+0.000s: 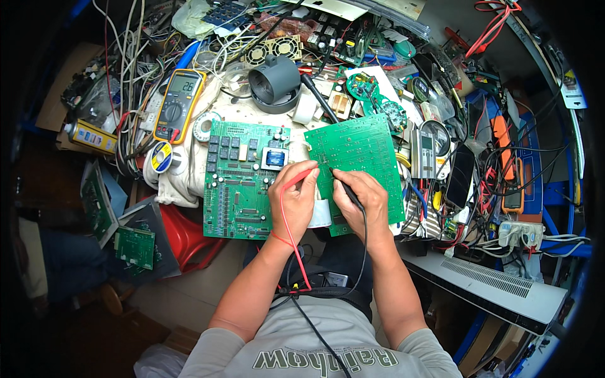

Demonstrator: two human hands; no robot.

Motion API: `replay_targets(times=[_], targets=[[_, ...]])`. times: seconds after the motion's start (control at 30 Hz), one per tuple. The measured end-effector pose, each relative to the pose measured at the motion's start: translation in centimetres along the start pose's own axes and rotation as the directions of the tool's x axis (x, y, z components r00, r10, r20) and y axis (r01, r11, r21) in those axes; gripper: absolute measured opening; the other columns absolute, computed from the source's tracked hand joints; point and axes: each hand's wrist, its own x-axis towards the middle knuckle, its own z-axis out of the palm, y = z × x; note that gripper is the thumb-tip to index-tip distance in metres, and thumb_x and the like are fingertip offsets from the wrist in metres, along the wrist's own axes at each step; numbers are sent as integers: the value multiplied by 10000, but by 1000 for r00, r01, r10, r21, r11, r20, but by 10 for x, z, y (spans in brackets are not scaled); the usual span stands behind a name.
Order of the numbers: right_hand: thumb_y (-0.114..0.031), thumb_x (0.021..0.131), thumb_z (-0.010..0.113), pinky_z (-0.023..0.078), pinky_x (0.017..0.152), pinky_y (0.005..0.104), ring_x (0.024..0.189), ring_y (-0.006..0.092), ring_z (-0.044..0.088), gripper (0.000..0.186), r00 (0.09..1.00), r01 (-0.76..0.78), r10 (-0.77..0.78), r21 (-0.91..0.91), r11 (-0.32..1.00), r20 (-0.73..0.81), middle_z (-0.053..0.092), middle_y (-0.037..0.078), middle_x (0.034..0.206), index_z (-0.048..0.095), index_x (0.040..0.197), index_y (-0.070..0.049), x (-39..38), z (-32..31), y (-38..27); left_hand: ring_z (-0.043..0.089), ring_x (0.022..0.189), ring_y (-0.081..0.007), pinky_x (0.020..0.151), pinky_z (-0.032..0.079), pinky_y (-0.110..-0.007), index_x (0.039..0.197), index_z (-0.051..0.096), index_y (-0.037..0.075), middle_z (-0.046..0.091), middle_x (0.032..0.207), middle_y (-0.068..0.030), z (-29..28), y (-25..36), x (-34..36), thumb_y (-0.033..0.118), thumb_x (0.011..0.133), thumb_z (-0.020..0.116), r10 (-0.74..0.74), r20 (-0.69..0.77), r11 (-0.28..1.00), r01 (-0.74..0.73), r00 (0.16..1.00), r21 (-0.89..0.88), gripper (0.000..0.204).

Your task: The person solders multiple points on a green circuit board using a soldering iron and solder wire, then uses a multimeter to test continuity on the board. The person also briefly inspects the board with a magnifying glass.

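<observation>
- The person's grey shirt (277, 343) is closest, with red and black leads gathered at the waist.
- Above it, a green circuit board (372, 151) lies at a slant on the desk (211, 101), traces and solder points showing.
- Just left of it sits a second board (236, 189), carrying dark blue relays and a blue-cored transformer.
- Beyond these, the pale desktop holds a yellow multimeter (173, 104) with its display lit, a grey round container (272, 82), and heaped cables and electronic parts.
- A red seat (183, 233) stands below the desk's left side; a white socket strip (520, 234) is at the right.
- The left hand (293, 195) pinches a red probe (295, 181) between thumb and fingers.
- The right hand (365, 198) grips a black probe (350, 194) like a pen, its tip at the slanted board; whether either tip touches metal, I cannot tell.
</observation>
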Motion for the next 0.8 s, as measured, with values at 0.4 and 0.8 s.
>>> replay_targets(times=[0.4,0.8], targets=[[13,819,808,606,785,387,860,320,754,266,1000,-5,5,-10,1000,6,771,154,981,786,1082,-22,-1,1,1,741,845,-213,746,581,-320,1095,769,-3,762,996,-137,-1,0,1,52,977,756,2,11,1000,-2,1000,-7,131],[0,824,809,604,786,390,865,321,753,273,1000,-17,17,-21,1000,5,772,155,988,786,1094,-29,-1,1,1,728,811,-197,718,570,-313,1090,765,-2,759,981,-134,-1,2,2,41,974,755,-15,16,1000,15,1000,-8,124]])
